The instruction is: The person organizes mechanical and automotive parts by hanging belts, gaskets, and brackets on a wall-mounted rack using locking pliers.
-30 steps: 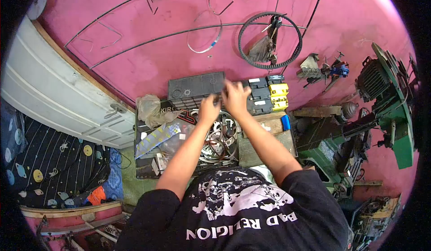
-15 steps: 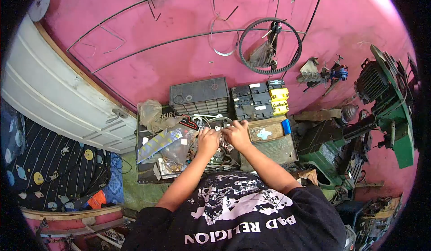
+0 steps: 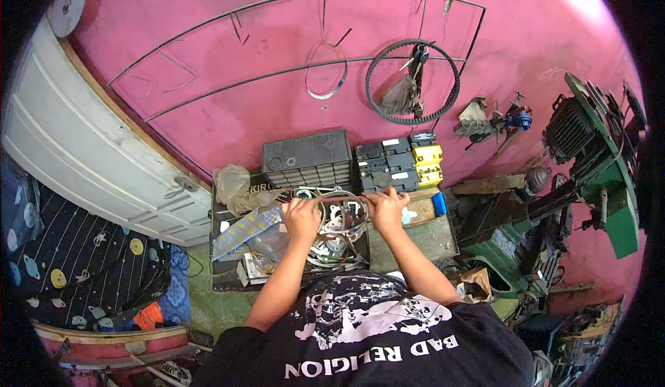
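A thin, dark reddish strip (image 3: 341, 199) stretches between my two hands over the table. Its left end is pinched in my left hand (image 3: 302, 217), which is closed. My right hand (image 3: 386, 208) is closed on the other end, beside the wooden tray. Below the strip lies a pile of white and grey rings and gasket-like parts (image 3: 339, 231). Left of the pile are a clear plastic bag (image 3: 270, 244) and a blue and yellow patterned packet (image 3: 242, 233).
A dark drawer box (image 3: 308, 155) and black and yellow boxes (image 3: 398, 162) stand at the back. On the right are a wooden tray (image 3: 422, 200) with a blue object (image 3: 440, 204) and a green machine (image 3: 616, 200). A belt (image 3: 370, 82) hangs on the wall.
My hands have moved apart, the left one to the left and the right one to the right. The strip now shows stretched between them, and more of the pile is visible.
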Available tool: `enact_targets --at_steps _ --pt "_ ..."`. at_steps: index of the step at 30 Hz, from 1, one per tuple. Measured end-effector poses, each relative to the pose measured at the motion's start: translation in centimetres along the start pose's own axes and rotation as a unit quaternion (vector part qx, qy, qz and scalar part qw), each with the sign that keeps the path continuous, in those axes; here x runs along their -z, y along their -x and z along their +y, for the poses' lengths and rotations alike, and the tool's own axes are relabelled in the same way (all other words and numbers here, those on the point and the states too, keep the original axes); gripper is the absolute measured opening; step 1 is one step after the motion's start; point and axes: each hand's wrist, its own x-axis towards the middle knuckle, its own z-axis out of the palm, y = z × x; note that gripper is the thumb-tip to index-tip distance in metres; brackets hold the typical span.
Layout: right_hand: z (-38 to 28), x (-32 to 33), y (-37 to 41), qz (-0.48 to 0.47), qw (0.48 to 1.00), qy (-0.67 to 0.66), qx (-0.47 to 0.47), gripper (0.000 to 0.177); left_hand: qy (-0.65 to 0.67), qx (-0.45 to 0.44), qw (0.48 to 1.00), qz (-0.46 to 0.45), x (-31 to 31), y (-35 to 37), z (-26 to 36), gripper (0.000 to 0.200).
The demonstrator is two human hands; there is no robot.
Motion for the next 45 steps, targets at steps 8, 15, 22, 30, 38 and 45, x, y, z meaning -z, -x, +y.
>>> enact_targets --at_steps 8,15,22,30,38,45 --pt "-5.1 2.0 -1.1 0.138 0.978 0.0 0.158 0.025 0.01 -0.068 0.998 -0.006 2.3 -1.8 3.1 0.018" --pt "-2.4 4.1 -3.5 0.208 0.978 0.015 0.034 0.021 0.004 -0.017 0.998 0.055 3.9 -3.4 1.2 0.006" --pt "-5.5 14.3 -15.4 0.436 0.898 0.005 0.062 0.016 0.029 -0.034 0.971 0.235 9.4 -16.8 3.2 0.011" --pt "-8.6 20.5 -30.3 0.492 0.864 0.063 0.088 0.013 0.063 -0.069 0.941 0.324 11.7 -32.3 6.3 0.015" --pt "-5.3 10.1 -30.2 0.315 0.927 0.133 0.156 0.008 0.098 0.08 0.981 0.145 2.6 -30.0 2.9 0.022" --pt "-4.2 7.2 -27.7 0.315 0.93 0.122 0.143 0.015 0.13 0.104 0.976 0.138 -1.6 -27.4 1.9 0.019"
